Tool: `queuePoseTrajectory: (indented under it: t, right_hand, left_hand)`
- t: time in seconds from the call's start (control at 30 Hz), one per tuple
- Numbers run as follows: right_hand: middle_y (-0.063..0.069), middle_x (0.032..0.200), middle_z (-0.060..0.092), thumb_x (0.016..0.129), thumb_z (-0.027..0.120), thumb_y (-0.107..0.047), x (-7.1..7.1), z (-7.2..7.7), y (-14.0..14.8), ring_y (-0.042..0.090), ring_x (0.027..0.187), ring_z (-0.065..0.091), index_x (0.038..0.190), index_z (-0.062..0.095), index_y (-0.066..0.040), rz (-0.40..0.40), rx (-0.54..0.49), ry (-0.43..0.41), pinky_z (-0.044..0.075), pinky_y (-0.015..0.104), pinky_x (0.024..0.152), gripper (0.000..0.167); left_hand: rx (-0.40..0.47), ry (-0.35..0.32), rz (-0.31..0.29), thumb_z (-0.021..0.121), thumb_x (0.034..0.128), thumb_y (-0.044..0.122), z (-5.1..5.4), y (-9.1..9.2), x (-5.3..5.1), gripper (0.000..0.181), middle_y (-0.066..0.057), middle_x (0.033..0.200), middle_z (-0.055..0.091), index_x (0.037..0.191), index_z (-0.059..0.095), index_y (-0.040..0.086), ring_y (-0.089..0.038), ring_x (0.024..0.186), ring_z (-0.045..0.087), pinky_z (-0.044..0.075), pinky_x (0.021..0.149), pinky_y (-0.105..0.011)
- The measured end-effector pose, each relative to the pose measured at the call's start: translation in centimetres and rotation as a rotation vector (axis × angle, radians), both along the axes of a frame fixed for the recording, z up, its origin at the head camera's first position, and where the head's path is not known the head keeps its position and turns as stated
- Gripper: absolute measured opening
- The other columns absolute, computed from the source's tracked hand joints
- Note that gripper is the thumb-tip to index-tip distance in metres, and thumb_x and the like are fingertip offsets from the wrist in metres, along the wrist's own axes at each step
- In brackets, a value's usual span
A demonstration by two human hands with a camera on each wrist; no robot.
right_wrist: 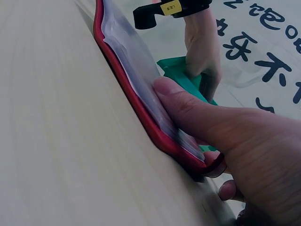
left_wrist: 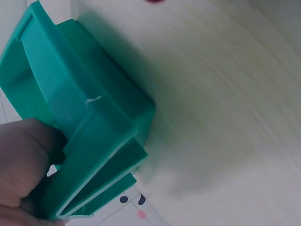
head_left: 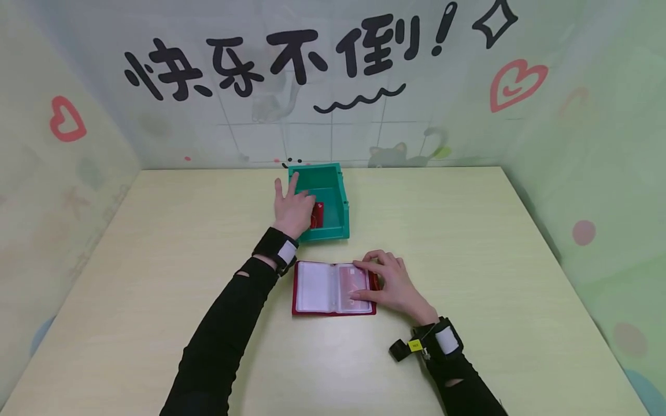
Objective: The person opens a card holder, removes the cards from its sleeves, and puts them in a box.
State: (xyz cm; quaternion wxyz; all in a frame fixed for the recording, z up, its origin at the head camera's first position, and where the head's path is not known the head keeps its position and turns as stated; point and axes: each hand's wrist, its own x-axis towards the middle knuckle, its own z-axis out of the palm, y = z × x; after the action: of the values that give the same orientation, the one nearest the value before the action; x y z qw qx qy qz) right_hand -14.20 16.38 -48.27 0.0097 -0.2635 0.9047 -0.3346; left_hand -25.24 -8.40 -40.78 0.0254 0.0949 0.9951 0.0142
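A small red card holder [head_left: 294, 292] lies spread on the table with its clear sleeves facing up. My right hand [head_left: 398, 286] grips its right side, the thumb lying on the sleeves and other fingers at the red cover's edge. A pinkish card [head_left: 350, 283] shows through the right sleeve. Farther back, my left hand [head_left: 293, 212] reaches over the left side of a green plastic bin [head_left: 340, 216]. Beside its fingers, inside the bin, is a red card [head_left: 318, 215]. Whether the fingers pinch that card is hidden, also in the left wrist view.
The pale wooden table [head_left: 468, 242] reaches back to a printed cloth wall [head_left: 333, 138], with cloth also on both sides. The bin stands near the table's back edge. A small black camera [head_left: 399, 350] juts from the right wrist strap.
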Motion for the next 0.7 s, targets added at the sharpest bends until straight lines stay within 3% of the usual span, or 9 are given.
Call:
queuePoseTrajectory:
  t: [0.13,0.23,0.3,0.37,0.47,0.57,0.7]
  right_hand:
    - [0.005,0.123,0.055,0.074,0.088,-0.040,0.0,-0.1,0.1,0.024,0.117,0.048,0.130,0.069,-0.019,-0.003,0.005,-0.002,0.033,0.041,0.094,0.063]
    - [0.005,0.123,0.055,0.073,0.088,-0.041,0.0,-0.1,0.1,0.024,0.118,0.048,0.130,0.069,-0.019,-0.007,0.009,-0.005,0.033,0.042,0.094,0.064]
    - [0.006,0.124,0.056,0.073,0.088,-0.041,0.0,-0.1,0.0,0.024,0.118,0.048,0.131,0.068,-0.018,-0.011,0.011,-0.002,0.034,0.042,0.095,0.065]
    - [0.006,0.125,0.056,0.073,0.089,-0.041,0.0,0.0,-0.1,0.025,0.118,0.049,0.131,0.068,-0.017,-0.016,0.016,0.007,0.034,0.043,0.095,0.066]
    - [0.007,0.126,0.057,0.072,0.089,-0.041,0.0,0.0,-0.2,0.025,0.117,0.049,0.131,0.067,-0.015,-0.025,0.020,0.019,0.035,0.043,0.095,0.068]
    - [0.007,0.126,0.056,0.072,0.089,-0.042,0.1,0.2,-0.2,0.025,0.117,0.049,0.131,0.067,-0.016,-0.030,0.023,0.019,0.035,0.043,0.094,0.067]
    - [0.007,0.125,0.057,0.072,0.089,-0.043,0.2,0.2,-0.5,0.025,0.116,0.050,0.129,0.068,-0.017,-0.054,0.024,0.015,0.036,0.044,0.095,0.065]
  left_hand:
    - [-0.037,-0.006,-0.062,0.065,0.0951,0.015,0.3,0.2,0.1,0.038,-0.007,0.142,0.063,0.133,0.065,0.015,-0.035,0.158,0.009,-0.002,0.125,-0.064]
    - [0.004,0.049,-0.071,0.063,0.0962,0.015,0.4,0.4,0.4,0.031,-0.008,0.135,0.067,0.127,0.068,0.013,-0.034,0.156,0.019,0.002,0.125,-0.064]
    - [0.063,0.107,-0.064,0.060,0.0977,0.013,0.5,0.6,0.7,0.028,-0.011,0.133,0.068,0.124,0.069,0.011,-0.035,0.150,0.030,0.010,0.125,-0.063]
    - [0.129,0.173,-0.071,0.058,0.0987,0.012,0.6,0.7,1.3,0.025,-0.014,0.127,0.069,0.120,0.071,0.008,-0.036,0.137,0.043,0.026,0.121,-0.058]
    - [0.251,0.220,-0.109,0.058,0.0992,0.011,0.9,0.9,3.1,0.021,-0.016,0.117,0.070,0.114,0.072,0.004,-0.033,0.114,0.055,0.047,0.106,-0.046]
    - [0.386,0.152,-0.164,0.062,0.0978,0.011,0.9,1.2,5.8,0.019,-0.014,0.111,0.071,0.113,0.071,0.003,-0.029,0.104,0.061,0.056,0.095,-0.038]
    - [0.549,-0.090,-0.213,0.066,0.0971,0.016,-0.2,1.2,9.3,0.033,-0.012,0.123,0.069,0.128,0.065,0.005,-0.026,0.106,0.064,0.057,0.097,-0.040]
